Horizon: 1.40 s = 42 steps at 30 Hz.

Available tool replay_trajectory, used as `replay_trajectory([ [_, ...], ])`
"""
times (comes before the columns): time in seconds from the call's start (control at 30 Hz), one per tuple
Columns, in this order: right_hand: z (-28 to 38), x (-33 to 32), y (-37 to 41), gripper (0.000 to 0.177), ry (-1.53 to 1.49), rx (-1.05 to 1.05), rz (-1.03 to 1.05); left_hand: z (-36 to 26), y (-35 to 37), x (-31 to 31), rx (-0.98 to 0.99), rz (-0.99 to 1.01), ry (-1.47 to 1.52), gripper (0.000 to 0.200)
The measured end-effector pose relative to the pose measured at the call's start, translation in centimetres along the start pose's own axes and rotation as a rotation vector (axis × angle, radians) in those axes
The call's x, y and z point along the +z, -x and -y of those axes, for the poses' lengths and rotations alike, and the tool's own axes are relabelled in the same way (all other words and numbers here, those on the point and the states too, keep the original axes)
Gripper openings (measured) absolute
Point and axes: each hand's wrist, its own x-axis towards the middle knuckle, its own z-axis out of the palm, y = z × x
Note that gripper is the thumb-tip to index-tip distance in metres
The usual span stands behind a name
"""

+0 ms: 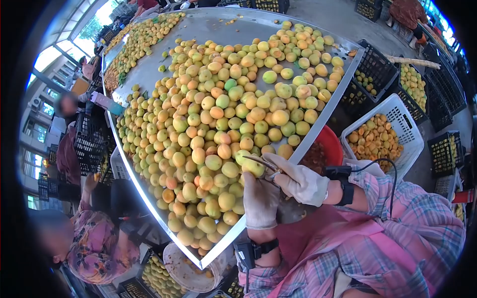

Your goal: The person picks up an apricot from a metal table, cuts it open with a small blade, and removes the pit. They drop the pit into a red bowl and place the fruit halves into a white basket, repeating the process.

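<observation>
Biggest worry here is the blade. The right hand (pixel 298 183) is closed up, pinching a small knife (pixel 266 162) between gloved fingers. Its edge lies right across the apricot (pixel 252 166), which the left hand (pixel 261 198) cups from below with its fingers curled around it. The fruit sits at the tips of both hands, just over the near edge of the counter (pixel 208 30).

Those left fingertips are right behind the fruit, so I'd say if the knife pushes through faster than expected, or skids off the stone, it goes straight into the glove. The gloves look like thin cloth, so I doubt they'd stop much. Can't tell how deep the blade is in, it's too small to see.

Second thing is grip. Cloth gloves plus a soft, round fruit probably means it can squirt out of the left hand. It'd either roll back into the pile (pixel 213 124) just beyond the hands or drop off the counter edge below them.

The pile itself comes right up to the left hand. A bump with the wrist could likely send a few loose ones over the rim.

The red basin (pixel 332 144) is tucked just behind the right hand and the white crate (pixel 397 111) is further out past that wrist. A careless toss could land a piece in the wrong one.
</observation>
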Motion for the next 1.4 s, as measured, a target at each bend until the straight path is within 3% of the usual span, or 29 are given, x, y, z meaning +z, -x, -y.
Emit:
replay_trajectory([
  [0.27,-1.0,-1.3,0.1,0.064,0.074,-0.017,0.02,0.7,-0.4,1.4,-0.019,0.061,-0.087,0.06],
  [0.33,-2.4,-1.0,0.1,0.064,0.153,-0.144,-0.053,0.9,-0.5,1.2,-0.024,0.096,-0.088,0.06],
  [0.47,-1.7,-1.8,0.3,0.062,0.168,-0.072,0.005,1.0,-0.7,0.6,-0.051,0.171,-0.109,0.06],
  [0.7,-0.8,-2.6,0.3,0.06,0.159,-0.001,0.086,1.5,-0.8,-0.7,-0.003,0.111,-0.229,0.062],
  [0.77,-0.4,-3.0,0.2,0.06,0.16,0.022,0.107,1.7,-0.8,-1.4,0.124,0.047,-0.549,0.058],
  [0.87,-0.4,-3.0,0.1,0.059,0.177,0.069,0.139,1.7,-0.6,-0.3,0.209,0.073,-0.76,0.052],
  [1.0,-1.2,-2.6,0.3,0.057,0.205,0.004,0.094,1.2,0.2,1.4,0.163,0.037,-0.641,0.037],
  [1.1,0.4,-3.5,0.1,0.057,0.249,0.034,0.15,0.4,0.5,2.3,0.094,-0.003,-0.532,0.042],
  [1.17,0.9,-4.1,-0.2,0.056,0.285,0.081,0.21,-0.1,0.8,2.6,0.139,0.031,-0.757,0.053],
  [1.27,0.5,-4.2,-0.2,0.057,0.361,0.039,0.245,-0.8,0.9,2.1,0.115,0.115,-0.807,0.061],
  [1.3,-0.3,-3.8,-0.3,0.057,0.265,-0.037,0.194,-0.6,0.8,2.0,0.114,0.114,-0.807,0.061],
  [1.4,-0.2,-2.7,0.1,0.058,0.141,-0.126,0.107,0.7,0.5,1.7,0.137,0.142,-0.557,0.068],
])
